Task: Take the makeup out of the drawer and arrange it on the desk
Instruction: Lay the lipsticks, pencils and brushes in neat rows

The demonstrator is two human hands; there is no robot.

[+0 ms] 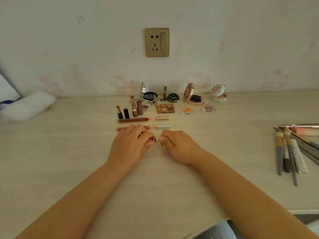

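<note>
On the pale wooden desk (69,161), my left hand (129,145) grips the brown tube of a lip gloss (152,139) and my right hand (177,145) grips its cap end; the two hands meet at the desk's middle. Behind them lie two opened lip glosses (138,120) (163,127) with their wands out. Farther back stand uncapped lipsticks (133,106), an eyeshadow palette (165,108), small single shadows (187,110) and several open compacts (150,97) near the wall. The drawer is out of view.
Makeup brushes and tubes (290,149) lie in a heap at the right edge. A white rolled cloth (27,106) rests at the far left. A gold wall socket (157,42) sits above the desk. The desk's front edge runs at the lower right.
</note>
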